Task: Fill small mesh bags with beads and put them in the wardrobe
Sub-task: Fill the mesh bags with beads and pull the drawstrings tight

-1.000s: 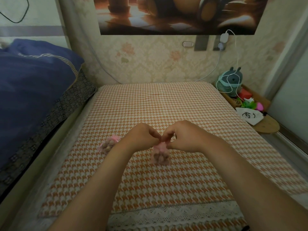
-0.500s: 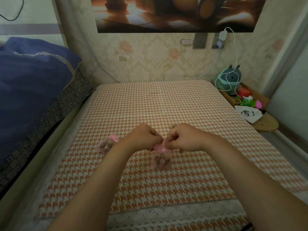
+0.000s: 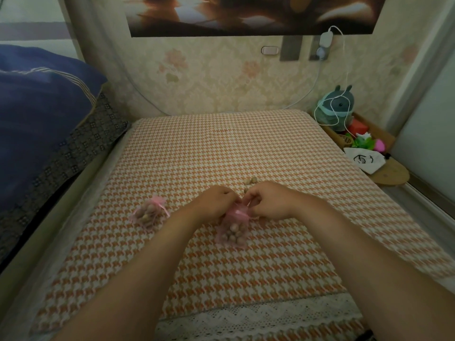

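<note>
The left hand and right hand are meeting over the pink mesh bag, fingers curled and pinching its gathered neck; its bead-filled body is lying on the bed, running from the fingers toward the person, so tightening is likely calling for a sideways pull

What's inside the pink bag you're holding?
Roundish tan beads show through the mesh in the lower part of the pink bag. The left hand and right hand pinch its gathered neck, hiding anything there.
</note>
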Action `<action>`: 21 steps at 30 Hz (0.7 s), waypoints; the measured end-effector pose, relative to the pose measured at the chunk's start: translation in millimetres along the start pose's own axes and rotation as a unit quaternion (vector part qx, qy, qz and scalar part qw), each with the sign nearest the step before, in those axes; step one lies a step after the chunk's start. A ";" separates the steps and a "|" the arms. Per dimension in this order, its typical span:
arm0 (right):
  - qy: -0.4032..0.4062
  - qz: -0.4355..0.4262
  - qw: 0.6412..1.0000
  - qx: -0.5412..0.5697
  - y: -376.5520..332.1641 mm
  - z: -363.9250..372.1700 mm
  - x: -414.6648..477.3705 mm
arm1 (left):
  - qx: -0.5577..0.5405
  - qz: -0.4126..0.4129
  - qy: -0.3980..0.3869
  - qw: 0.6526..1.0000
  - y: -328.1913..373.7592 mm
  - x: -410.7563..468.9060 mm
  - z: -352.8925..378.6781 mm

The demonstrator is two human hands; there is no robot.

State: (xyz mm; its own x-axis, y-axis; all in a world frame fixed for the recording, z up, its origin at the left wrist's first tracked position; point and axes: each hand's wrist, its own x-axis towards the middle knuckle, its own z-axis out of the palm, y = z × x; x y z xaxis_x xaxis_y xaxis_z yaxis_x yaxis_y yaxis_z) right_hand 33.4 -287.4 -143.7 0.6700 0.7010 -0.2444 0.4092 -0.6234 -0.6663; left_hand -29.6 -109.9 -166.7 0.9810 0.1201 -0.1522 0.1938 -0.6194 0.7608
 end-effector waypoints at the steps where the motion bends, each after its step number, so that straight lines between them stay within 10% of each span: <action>1: -0.004 0.001 1.000 0.004 1.8 -0.9 1.5 | -0.004 0.001 -0.003 1.000 -1.3 3.2 -0.6; 5: -0.001 0.008 1.000 0.009 8.4 -5.0 8.7 | -0.007 0.009 -0.016 1.000 -5.8 14.0 -2.1; 11: 0.208 0.017 0.975 -0.083 21.8 -14.9 28.9 | 0.049 0.033 0.057 0.997 2.8 40.3 0.7; 21: 0.198 0.013 0.972 -0.126 22.7 4.6 53.7 | 0.167 0.033 0.063 0.983 -2.7 68.8 11.7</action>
State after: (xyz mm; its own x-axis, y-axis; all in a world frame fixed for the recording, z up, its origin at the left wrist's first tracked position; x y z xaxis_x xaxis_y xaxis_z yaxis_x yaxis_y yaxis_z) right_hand 75.8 -262.3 -175.2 0.8477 0.5265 0.0645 0.4942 -0.7397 -0.4567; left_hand 37.4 -109.0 -186.6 0.9881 0.1529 -0.0142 0.1383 -0.8464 0.5142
